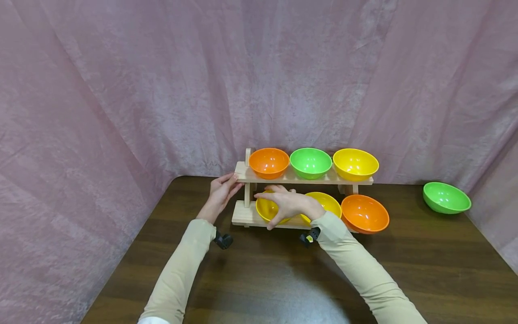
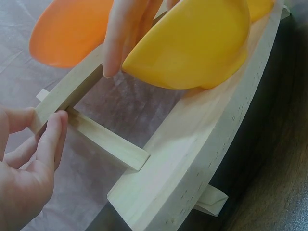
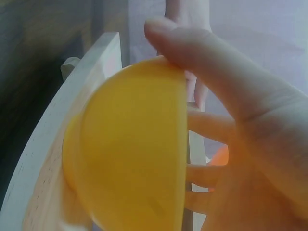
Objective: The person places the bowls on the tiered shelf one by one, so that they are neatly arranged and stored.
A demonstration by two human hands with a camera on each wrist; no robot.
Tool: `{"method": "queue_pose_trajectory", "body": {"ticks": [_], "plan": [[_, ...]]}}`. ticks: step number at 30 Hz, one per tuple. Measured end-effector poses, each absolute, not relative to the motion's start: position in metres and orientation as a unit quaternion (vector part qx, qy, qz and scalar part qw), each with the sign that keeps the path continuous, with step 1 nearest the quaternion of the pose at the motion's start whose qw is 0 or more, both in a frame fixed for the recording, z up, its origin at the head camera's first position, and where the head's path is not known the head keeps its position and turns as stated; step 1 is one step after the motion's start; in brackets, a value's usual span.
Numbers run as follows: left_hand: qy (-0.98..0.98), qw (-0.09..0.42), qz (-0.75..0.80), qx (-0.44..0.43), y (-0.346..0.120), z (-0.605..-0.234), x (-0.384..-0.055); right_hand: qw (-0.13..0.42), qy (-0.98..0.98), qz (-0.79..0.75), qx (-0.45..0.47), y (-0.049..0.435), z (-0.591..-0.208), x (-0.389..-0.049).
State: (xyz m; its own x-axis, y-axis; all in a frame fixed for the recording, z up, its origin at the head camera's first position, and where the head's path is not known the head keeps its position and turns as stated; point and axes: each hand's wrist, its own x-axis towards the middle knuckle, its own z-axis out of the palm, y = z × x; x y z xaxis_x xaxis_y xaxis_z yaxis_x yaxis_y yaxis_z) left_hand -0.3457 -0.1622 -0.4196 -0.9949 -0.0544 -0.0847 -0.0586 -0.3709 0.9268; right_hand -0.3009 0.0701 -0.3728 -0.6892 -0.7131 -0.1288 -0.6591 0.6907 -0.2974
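My left hand (image 1: 220,191) pinches the left end of the upper shelf of a two-tier wooden rack (image 2: 168,144), thumb on one side and fingers on the other. Over a yellow bowl (image 3: 130,144) at the left of the lower shelf, my right hand (image 1: 289,204) is spread wide. Its thumb reaches past the near rim, while the other fingers lie across the far side, their tips partly hidden by the bowl. That bowl rests on the shelf. A second yellow bowl (image 1: 328,202) stands beside it, partly behind the right wrist, followed by an orange bowl (image 1: 364,213).
The upper shelf bears another orange bowl (image 1: 269,163), a green bowl (image 1: 310,163) and a yellow bowl (image 1: 355,164). Another green bowl (image 1: 445,198) sits tilted at the right of the brown table (image 1: 259,279). A pink curtain (image 1: 259,81) hangs behind.
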Motion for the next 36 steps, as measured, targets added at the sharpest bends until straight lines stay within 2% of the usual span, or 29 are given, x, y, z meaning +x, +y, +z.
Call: {"method": "queue_pose_trajectory", "body": {"ticks": [24,36], "plan": [[0.554,-0.002,0.831,-0.051,-0.162,-0.419,-0.347,0.092,0.905,-0.136,-0.392,0.093,-0.359,-0.28],[0.557,0.002,0.829,-0.05,-0.163,-0.42,-0.346,0.001,0.89,-0.134,-0.436,0.11,-0.362,-0.261]]}}
